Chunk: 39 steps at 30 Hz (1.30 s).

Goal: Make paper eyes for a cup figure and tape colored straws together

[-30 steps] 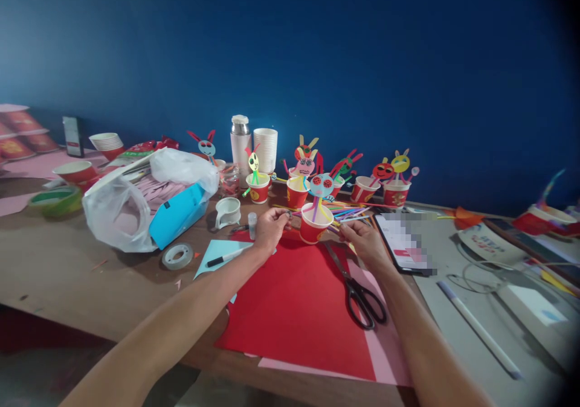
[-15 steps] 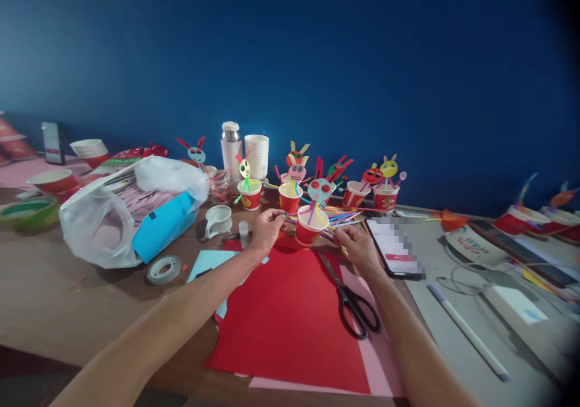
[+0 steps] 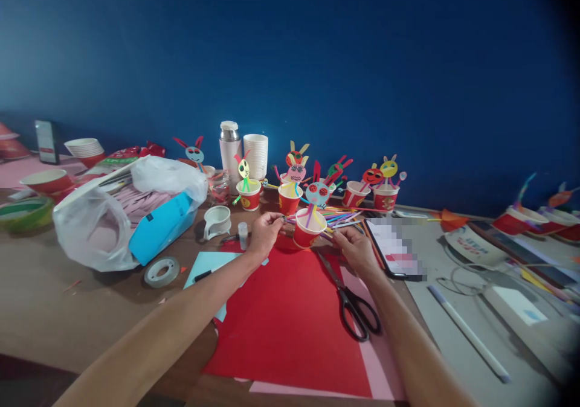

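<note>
A red and white paper cup [image 3: 309,236] stands at the back edge of the red sheet [image 3: 290,322]. From it rises a puppet with a light blue paper face [image 3: 318,195], red dotted eyes and red ears. Left of the cup, my left hand [image 3: 267,235] is closed in a pinch on a thin pipe cleaner; its tip is too small to make out well. My right hand [image 3: 356,249], on the other side, pinches another pipe cleaner [image 3: 327,232] beside the cup. Loose colored pipe cleaners [image 3: 342,218] lie behind. Black-handled scissors [image 3: 351,304] rest near my right forearm.
Similar cup puppets [image 3: 248,195] stand in a row behind, near a flask [image 3: 230,156] and stacked cups [image 3: 255,155]. On the left are a plastic bag [image 3: 95,238] and a tape roll [image 3: 162,272]. A phone [image 3: 392,247], a marker [image 3: 469,333] and cables lie right.
The cup and its puppet have shifted slightly left and nearer to me, and the puppet's face leans a little. Both hands keep their pinches at the cup's sides.
</note>
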Each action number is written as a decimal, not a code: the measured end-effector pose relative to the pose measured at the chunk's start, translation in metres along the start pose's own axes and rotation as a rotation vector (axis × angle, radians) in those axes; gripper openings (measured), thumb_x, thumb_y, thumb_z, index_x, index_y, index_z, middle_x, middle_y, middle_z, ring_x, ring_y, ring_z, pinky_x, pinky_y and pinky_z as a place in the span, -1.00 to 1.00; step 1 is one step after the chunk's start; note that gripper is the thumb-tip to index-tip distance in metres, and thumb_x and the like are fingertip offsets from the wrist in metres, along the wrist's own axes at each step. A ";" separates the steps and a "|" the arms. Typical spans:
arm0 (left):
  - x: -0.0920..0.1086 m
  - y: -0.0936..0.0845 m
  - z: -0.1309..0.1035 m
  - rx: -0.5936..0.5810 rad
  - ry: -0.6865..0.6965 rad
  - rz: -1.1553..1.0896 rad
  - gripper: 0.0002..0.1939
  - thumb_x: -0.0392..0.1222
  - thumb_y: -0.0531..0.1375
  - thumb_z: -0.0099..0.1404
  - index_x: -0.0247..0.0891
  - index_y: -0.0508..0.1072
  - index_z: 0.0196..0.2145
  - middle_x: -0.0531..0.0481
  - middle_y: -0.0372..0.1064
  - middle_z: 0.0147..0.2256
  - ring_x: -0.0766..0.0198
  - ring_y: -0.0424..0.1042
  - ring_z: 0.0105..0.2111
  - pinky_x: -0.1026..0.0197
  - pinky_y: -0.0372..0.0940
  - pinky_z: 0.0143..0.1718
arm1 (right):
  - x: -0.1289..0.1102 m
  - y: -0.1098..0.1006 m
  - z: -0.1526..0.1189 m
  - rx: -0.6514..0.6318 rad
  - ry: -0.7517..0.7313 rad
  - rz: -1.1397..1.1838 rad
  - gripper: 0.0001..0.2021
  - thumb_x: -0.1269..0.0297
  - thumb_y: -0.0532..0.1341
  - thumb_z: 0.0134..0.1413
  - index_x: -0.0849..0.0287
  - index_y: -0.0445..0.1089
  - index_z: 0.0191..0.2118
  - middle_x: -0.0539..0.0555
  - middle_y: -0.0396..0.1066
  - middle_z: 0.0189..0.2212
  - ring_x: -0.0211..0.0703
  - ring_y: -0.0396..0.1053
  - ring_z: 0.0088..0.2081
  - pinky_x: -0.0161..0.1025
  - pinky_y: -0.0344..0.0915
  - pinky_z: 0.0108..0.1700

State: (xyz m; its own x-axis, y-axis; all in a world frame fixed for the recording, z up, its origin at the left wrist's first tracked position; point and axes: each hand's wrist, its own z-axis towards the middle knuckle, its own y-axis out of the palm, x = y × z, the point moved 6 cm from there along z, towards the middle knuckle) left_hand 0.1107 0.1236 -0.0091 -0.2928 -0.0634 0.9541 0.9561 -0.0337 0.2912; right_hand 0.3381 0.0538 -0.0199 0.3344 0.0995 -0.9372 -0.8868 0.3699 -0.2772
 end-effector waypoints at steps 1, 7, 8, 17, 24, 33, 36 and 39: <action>-0.001 0.000 0.000 -0.001 0.000 -0.002 -0.89 -0.29 0.20 -0.04 -0.37 0.40 -0.48 0.07 0.35 -0.61 0.41 0.30 -0.63 0.35 0.26 -0.56 | 0.000 0.000 0.000 -0.002 0.000 -0.002 -0.69 0.00 0.18 -0.06 0.19 0.33 -0.48 -0.03 0.31 -0.61 -0.27 0.25 -0.58 -0.35 0.17 -0.56; -0.002 0.000 0.001 0.000 0.000 -0.007 -0.88 -0.28 0.20 -0.05 -0.36 0.40 -0.47 0.07 0.35 -0.61 0.41 0.30 -0.62 0.34 0.26 -0.55 | 0.000 0.001 0.000 -0.027 0.009 0.000 -0.70 0.02 0.17 -0.03 0.18 0.31 -0.49 -0.07 0.28 -0.63 -0.31 0.23 -0.61 -0.37 0.15 -0.59; -0.002 0.000 0.001 0.001 -0.001 -0.008 -0.88 -0.28 0.20 -0.05 -0.35 0.40 -0.48 0.07 0.34 -0.61 0.41 0.30 -0.63 0.34 0.26 -0.55 | 0.000 0.001 -0.001 -0.029 0.011 0.000 -0.70 0.02 0.17 -0.03 0.18 0.31 -0.50 -0.08 0.27 -0.64 -0.32 0.22 -0.63 -0.37 0.13 -0.60; -0.002 0.001 0.000 -0.017 -0.006 -0.031 -0.87 -0.28 0.19 -0.04 -0.34 0.39 -0.45 0.08 0.34 -0.61 0.40 0.31 -0.60 0.35 0.24 -0.56 | -0.005 0.002 -0.001 -0.036 0.016 0.018 -0.68 0.00 0.17 -0.05 0.19 0.30 -0.52 -0.09 0.22 -0.70 -0.36 0.09 -0.70 -0.38 0.04 -0.65; -0.003 0.002 0.000 -0.031 -0.006 -0.058 -0.84 -0.26 0.21 -0.04 -0.34 0.39 -0.44 0.08 0.33 -0.61 0.39 0.32 -0.59 0.34 0.25 -0.55 | -0.007 0.003 -0.001 -0.041 0.015 0.039 -0.65 -0.03 0.19 -0.09 0.20 0.32 -0.51 -0.07 0.27 -0.65 -0.38 0.10 -0.68 -0.38 0.05 -0.63; -0.004 0.000 0.001 -0.021 0.018 0.008 -0.89 -0.28 0.19 -0.02 -0.34 0.39 -0.45 0.08 0.32 -0.61 0.39 0.32 -0.57 0.35 0.25 -0.54 | -0.005 0.003 -0.002 -0.047 0.030 0.039 -0.67 -0.01 0.19 -0.07 0.20 0.31 -0.50 -0.07 0.28 -0.64 -0.40 0.08 -0.69 -0.39 0.03 -0.65; -0.004 -0.001 0.001 -0.021 0.025 0.015 -0.90 -0.29 0.19 -0.02 -0.33 0.39 -0.46 0.08 0.32 -0.61 0.39 0.31 -0.59 0.35 0.25 -0.54 | -0.005 0.003 -0.002 -0.047 0.028 0.039 -0.66 -0.02 0.20 -0.09 0.20 0.32 -0.51 -0.05 0.29 -0.63 -0.37 0.12 -0.67 -0.39 0.05 -0.64; -0.006 -0.001 0.002 -0.022 0.033 0.018 -0.91 -0.28 0.19 -0.02 -0.33 0.40 -0.47 0.08 0.32 -0.61 0.40 0.30 -0.60 0.34 0.25 -0.54 | -0.005 0.003 -0.002 -0.050 0.031 0.038 -0.65 -0.04 0.20 -0.10 0.20 0.32 -0.50 -0.05 0.28 -0.64 -0.36 0.12 -0.67 -0.39 0.05 -0.65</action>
State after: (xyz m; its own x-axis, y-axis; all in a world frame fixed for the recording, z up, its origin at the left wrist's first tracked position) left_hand 0.1115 0.1265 -0.0145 -0.2761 -0.0974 0.9562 0.9608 -0.0544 0.2719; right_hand 0.3333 0.0527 -0.0165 0.2908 0.0835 -0.9531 -0.9137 0.3199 -0.2508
